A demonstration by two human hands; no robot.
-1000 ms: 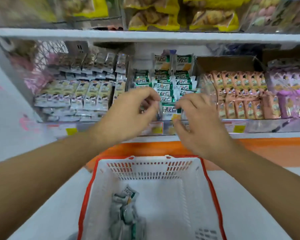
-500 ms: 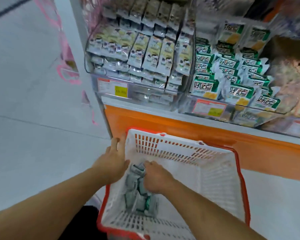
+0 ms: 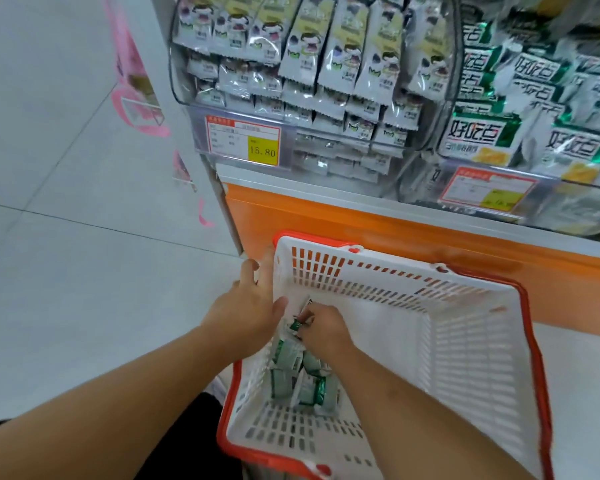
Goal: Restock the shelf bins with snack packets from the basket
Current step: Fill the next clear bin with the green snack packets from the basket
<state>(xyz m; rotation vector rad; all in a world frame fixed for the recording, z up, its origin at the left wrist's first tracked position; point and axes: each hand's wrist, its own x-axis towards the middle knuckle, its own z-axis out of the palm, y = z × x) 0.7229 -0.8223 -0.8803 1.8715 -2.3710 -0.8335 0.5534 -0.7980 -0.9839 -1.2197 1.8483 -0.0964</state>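
Green-and-white snack packets lay heaped in the near-left corner of the white basket, directly under the right hand. That hand was closed around the topmost packet, pinching it between the fingertips. Just to its left, the left hand clasped the basket's left wall, fingers outside and thumb inside. The rest of the basket, to the right of both hands, held nothing. Beyond the hands, above an orange shelf base, a clear shelf bin held pale packets, and its right neighbour held matching green-and-white ones.
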